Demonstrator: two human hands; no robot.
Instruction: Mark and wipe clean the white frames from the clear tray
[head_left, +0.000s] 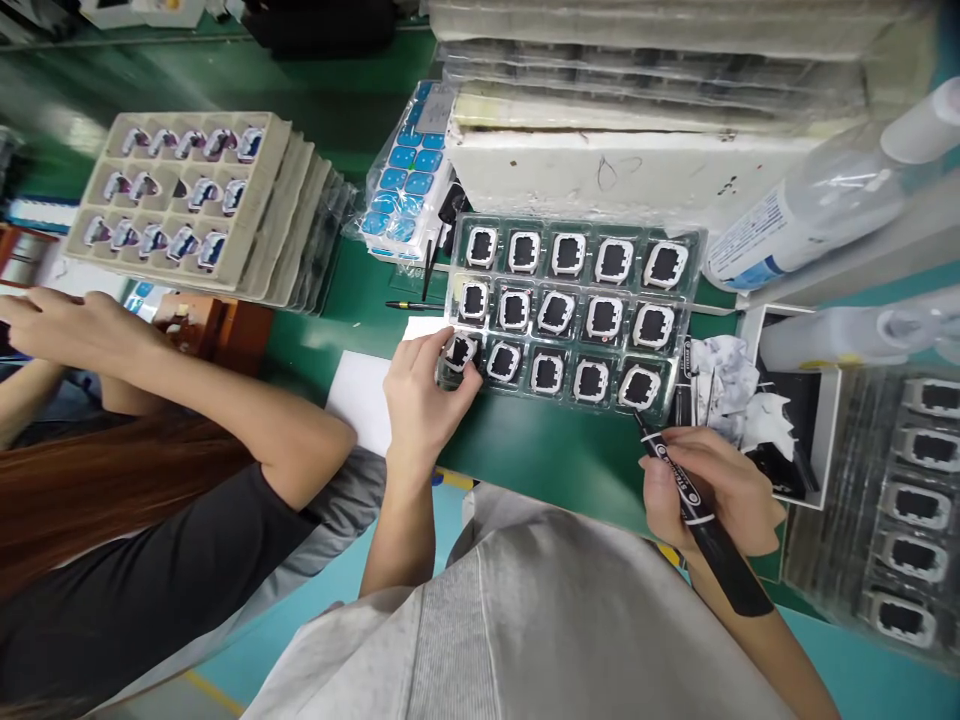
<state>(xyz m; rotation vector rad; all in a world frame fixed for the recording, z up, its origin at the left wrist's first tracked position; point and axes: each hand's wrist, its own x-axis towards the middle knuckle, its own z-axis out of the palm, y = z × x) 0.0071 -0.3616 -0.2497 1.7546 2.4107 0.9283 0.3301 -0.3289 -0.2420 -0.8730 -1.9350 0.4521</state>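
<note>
A clear plastic tray holds rows of small squarish parts with white rims and black middles. My left hand is at the tray's near left corner, with thumb and forefinger closed around the white-rimmed part in that pocket. Whether this part is raised from its pocket I cannot tell. In my right hand is a black marker pen, held like a pen. Its dark tip points at the tray's near right corner, close to another white-rimmed part.
Left of me, a co-worker's arm reaches over the bench near stacked beige trays. Tweezers and a blue-patterned bagged pack lie behind. A white foam block, a clear bottle and a white box stand around.
</note>
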